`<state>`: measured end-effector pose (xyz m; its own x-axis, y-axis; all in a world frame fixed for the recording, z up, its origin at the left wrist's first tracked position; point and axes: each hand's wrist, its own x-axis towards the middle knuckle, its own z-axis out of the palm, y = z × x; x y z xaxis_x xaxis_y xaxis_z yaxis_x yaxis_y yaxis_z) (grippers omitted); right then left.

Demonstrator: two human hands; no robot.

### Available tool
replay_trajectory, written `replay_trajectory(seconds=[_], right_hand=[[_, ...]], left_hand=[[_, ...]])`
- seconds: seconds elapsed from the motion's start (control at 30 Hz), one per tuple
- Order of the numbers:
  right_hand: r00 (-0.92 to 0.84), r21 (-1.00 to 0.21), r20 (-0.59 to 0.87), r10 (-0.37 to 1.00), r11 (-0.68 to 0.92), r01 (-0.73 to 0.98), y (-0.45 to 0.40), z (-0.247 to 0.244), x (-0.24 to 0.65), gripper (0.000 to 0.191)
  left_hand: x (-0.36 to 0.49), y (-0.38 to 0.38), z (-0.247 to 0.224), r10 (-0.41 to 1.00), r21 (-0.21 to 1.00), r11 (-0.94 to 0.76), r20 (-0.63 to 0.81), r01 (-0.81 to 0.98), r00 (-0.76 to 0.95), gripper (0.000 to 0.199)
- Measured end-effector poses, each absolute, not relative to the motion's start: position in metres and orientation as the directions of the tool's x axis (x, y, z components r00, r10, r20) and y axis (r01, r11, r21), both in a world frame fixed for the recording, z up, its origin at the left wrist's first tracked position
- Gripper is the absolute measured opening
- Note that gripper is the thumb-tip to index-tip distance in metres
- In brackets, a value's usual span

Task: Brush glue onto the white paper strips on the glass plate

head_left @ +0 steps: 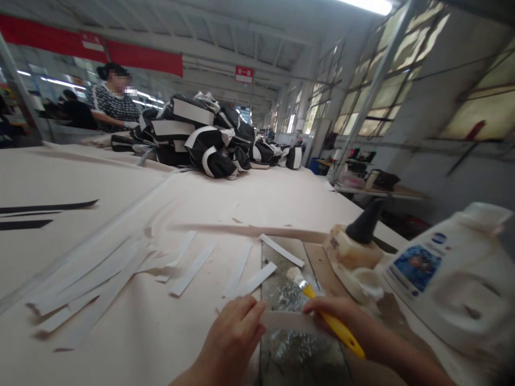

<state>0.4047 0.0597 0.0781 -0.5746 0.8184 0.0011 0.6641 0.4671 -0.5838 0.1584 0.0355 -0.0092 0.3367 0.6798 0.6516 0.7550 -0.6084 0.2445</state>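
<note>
A short white strip spans the gap between my hands, above a grey, glue-smeared board. My left hand pinches its left end. In my right hand is a paintbrush with a yellow handle. Its pale bristles point away from me, over the board. The strip's right end reaches my right fingers, which partly hide it. Another white strip lies across the board's far end, and one more overlaps its left edge.
Several loose white strips lie at left, with dark strips beyond. On the right stand a white jug and a glue-crusted container with a black cone. Black-and-white sewn pieces are heaped at the back, near another person.
</note>
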Motion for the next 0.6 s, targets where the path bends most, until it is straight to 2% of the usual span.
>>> replay_trajectory(seconds=[0.1, 0.23, 0.3, 0.37, 0.47, 0.53, 0.6], right_hand=[[-0.555, -0.622, -0.020, 0.832, 0.424, 0.658, 0.067, 0.078, 0.410, 0.021], [-0.558, -0.664, -0.056, 0.828, 0.387, 0.640, 0.078, 0.072, 0.414, 0.025], [-0.541, -0.590, 0.055, 0.839, 0.464, 0.660, 0.079, 0.071, 0.415, 0.026], [-0.494, -0.452, 0.237, 0.837, 0.545, 0.706, 0.077, 0.074, 0.418, 0.027], [-0.401, -0.293, 0.442, 0.802, 0.552, 0.781, 0.070, 0.083, 0.434, 0.032], [-0.299, -0.298, 0.534, 0.791, 0.507, 0.809, 0.064, 0.090, 0.451, 0.030], [-0.124, -0.346, 0.610, 0.783, 0.404, 0.847, 0.061, 0.095, 0.472, 0.031]], left_hand=[[0.162, 0.034, -0.009, 0.767, 0.307, -0.599, 0.485, 0.739, 0.420, 0.032], [0.167, 0.033, -0.005, 0.847, 0.368, -0.529, 0.281, 0.764, 0.451, 0.034], [0.168, 0.033, -0.003, 0.866, 0.401, -0.499, 0.207, 0.768, 0.455, 0.028], [0.167, 0.033, -0.003, 0.888, 0.446, -0.454, 0.159, 0.771, 0.431, 0.023], [0.166, 0.034, -0.006, 0.913, 0.513, -0.396, 0.127, 0.761, 0.389, 0.021], [0.166, 0.035, -0.008, 0.916, 0.534, -0.381, 0.110, 0.754, 0.385, 0.023], [0.166, 0.035, -0.010, 0.919, 0.540, -0.370, 0.092, 0.756, 0.384, 0.025]])
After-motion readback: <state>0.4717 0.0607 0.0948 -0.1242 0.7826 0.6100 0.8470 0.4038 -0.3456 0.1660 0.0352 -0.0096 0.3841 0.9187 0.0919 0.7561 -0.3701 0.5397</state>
